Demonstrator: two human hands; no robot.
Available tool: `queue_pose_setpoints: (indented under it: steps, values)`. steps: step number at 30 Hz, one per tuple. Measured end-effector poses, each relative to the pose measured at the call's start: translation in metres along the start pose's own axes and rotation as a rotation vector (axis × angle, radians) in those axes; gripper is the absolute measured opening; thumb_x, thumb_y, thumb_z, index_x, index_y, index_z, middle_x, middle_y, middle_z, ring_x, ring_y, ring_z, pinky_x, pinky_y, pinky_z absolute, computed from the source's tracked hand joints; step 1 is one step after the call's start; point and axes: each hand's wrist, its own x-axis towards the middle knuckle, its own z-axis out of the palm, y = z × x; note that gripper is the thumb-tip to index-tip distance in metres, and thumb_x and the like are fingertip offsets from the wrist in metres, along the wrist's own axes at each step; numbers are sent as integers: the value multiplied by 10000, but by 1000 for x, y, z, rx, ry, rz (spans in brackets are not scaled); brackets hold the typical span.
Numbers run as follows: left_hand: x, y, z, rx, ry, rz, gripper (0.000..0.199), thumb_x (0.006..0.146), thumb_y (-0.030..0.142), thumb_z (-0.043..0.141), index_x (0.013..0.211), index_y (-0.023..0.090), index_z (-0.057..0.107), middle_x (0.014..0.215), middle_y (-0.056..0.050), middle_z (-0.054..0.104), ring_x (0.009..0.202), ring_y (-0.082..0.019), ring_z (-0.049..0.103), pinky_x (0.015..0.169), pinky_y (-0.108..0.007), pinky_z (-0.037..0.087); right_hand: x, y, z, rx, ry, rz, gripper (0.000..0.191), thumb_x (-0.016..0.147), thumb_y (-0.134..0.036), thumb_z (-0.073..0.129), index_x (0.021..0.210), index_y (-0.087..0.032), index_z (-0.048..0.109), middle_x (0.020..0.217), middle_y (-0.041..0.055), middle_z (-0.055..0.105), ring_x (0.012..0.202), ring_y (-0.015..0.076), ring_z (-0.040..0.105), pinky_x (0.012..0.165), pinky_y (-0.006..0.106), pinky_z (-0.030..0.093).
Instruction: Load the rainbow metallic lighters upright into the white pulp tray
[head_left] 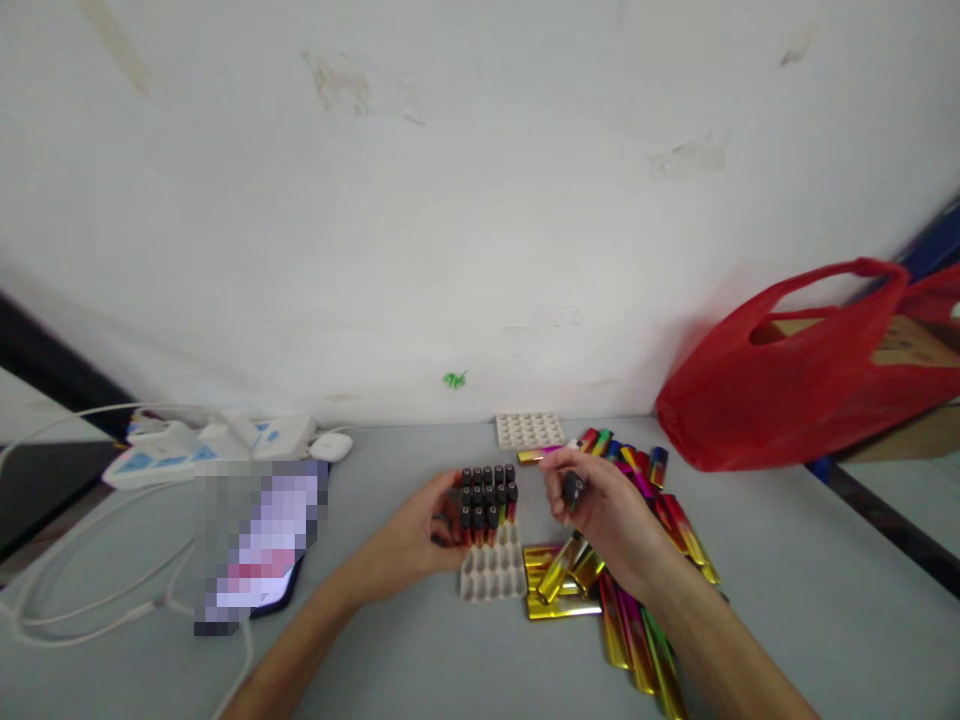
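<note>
My left hand (405, 540) is closed around the left side of a pale moulded tray (493, 575), its fingertips beside the black-topped lighters (478, 492). These stand upright in rows in the far part of the tray, and the nearer pockets hold nothing. To the right, my right hand (600, 500) is curled round a single black-topped lighter (574, 487), whose body is mostly hidden by the fingers. Below and behind that hand lies a loose pile of shiny rainbow-and-gold metallic pieces (682, 535). Flat gold pieces (562, 605) lie beside the tray.
A second pale tray (529, 431) rests against the wall. At left are a phone (274, 540), a power strip (172, 455), a white charger (331, 445) and looping cables (97, 635). A red bag (780, 400) holding cardboard stands at right.
</note>
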Motion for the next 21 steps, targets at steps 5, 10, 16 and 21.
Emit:
queue_pose_setpoints:
  steps: [5,10,16,21]
  values:
    - [0,0,1,-27,-1,-6,844,710,298,980,1446,196,579,1130,-84,734,886,-232,716,776,-324,583,-5,-4,3,-7,-63,99,384,887,-545,776,902,-162,797,734,-19,508,560,97,363,515,260,194]
    - [0,2,1,1,7,-26,831,708,280,957,1434,194,563,1130,-77,729,839,-219,709,735,-319,565,-5,-3,1,-133,-62,148,637,906,-789,666,791,-168,755,543,-27,496,452,91,308,460,268,128]
    - [0,5,3,-2,1,-31,867,714,305,969,1460,199,539,1152,-82,732,833,-205,702,730,-309,549,-5,0,2,-175,-110,231,787,914,-919,538,769,-167,718,495,-72,388,440,71,137,439,255,55]
    - [0,5,3,-4,-4,-21,817,715,267,951,1431,183,565,1145,-90,741,853,-215,709,716,-299,548,-2,5,3,-66,-12,178,663,855,-836,732,931,-177,741,643,-52,481,516,93,316,437,203,233]
